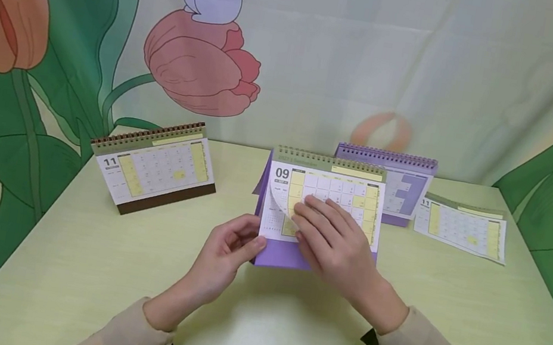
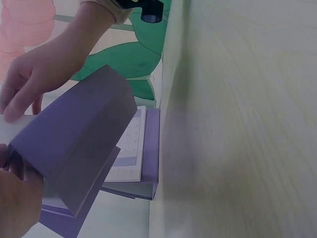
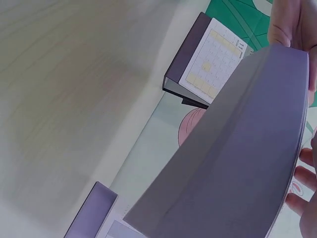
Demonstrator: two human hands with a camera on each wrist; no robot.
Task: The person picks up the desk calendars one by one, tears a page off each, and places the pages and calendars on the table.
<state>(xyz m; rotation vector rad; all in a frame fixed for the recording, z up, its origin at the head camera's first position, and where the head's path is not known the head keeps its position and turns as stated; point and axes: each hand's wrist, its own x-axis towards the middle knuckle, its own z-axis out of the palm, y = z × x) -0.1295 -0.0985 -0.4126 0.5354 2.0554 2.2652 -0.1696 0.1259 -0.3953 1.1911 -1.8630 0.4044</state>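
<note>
A purple desk calendar (image 1: 277,254) showing month 09 is held up in front of me. My left hand (image 1: 228,252) grips its lower left corner, thumb in front and fingers behind. Over the front page (image 1: 363,189) lies my right hand (image 1: 336,242). The page's lower left part curls up toward the right fingertips, where thumb and fingers meet its edge, baring a strip of the sheet beneath. In both wrist views the calendar's purple base (image 2: 74,119) hides much of the pages.
A brown-based calendar (image 1: 164,194) showing month 11 stands at the left. Behind the held one stands another purple calendar (image 1: 396,220). A loose calendar sheet (image 1: 457,228) lies at the right on the pale table (image 1: 76,273). A printed curtain (image 1: 317,52) hangs behind.
</note>
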